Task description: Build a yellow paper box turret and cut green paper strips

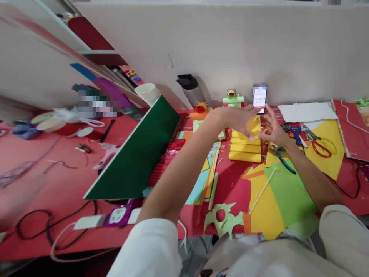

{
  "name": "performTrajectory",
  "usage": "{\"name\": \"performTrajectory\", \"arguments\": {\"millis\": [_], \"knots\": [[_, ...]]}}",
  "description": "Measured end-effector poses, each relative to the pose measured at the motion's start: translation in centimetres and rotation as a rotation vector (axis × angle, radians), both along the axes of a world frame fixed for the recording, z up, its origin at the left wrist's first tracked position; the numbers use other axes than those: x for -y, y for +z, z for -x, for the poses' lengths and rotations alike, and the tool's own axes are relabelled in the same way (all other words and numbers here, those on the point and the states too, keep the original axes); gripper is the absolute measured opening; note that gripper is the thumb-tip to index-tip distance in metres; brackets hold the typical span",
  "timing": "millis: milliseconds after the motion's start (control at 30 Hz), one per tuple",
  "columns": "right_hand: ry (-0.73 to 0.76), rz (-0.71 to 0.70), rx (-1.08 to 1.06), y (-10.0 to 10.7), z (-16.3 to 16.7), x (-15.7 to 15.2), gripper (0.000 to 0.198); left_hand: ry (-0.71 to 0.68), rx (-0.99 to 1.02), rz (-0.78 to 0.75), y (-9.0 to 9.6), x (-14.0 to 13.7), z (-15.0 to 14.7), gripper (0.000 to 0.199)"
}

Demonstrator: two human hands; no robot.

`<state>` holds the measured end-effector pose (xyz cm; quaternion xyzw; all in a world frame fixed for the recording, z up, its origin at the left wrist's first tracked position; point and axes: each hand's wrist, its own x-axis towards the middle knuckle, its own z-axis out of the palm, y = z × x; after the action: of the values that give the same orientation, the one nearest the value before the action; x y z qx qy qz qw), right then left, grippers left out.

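Observation:
A stack of yellow paper rolls [245, 148] lies on the red table in front of me. My left hand [238, 119] reaches over its far end, fingers stretched out and thumb pointing down beside the yellow paper. On the right side, my right hand [275, 132] has its fingers apart and slightly bent, its thumb tip close to the rolls. Part of the upper yellow paper is hidden by my hands. Just behind them a phone [260, 102] showing a timer leans on the wall. Green-handled pliers [284, 159] lie near my right wrist.
Scissors [321, 148] and a blue glue gun [296, 134] lie to the right. Green and yellow paper sheets [291, 192] and a wooden stick [263, 191] are nearest me. A green board [135, 157] stands tilted at left, a bottle [191, 90] behind. A purple power strip [118, 215] sits front left.

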<state>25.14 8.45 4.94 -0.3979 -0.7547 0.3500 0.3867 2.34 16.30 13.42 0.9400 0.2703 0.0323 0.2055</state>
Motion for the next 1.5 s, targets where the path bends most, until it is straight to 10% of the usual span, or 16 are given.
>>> {"name": "performTrajectory", "arguments": {"millis": [200, 500, 1500], "knots": [[0.016, -0.02, -0.133, -1.7, 0.6, 0.0, 0.129, 0.124, 0.324, 0.236, -4.9, 1.8, 6.0, 0.109], [0.022, -0.054, 0.165, -2.1, -0.3, 0.1, 0.116, 0.178, 0.624, 0.403, -11.5, 2.8, 6.1, 0.116], [0.084, -0.067, 0.334, -2.8, -0.7, -0.6, 0.101, 0.127, 0.422, 0.228, -11.3, 2.1, 6.2, 0.104]]}}
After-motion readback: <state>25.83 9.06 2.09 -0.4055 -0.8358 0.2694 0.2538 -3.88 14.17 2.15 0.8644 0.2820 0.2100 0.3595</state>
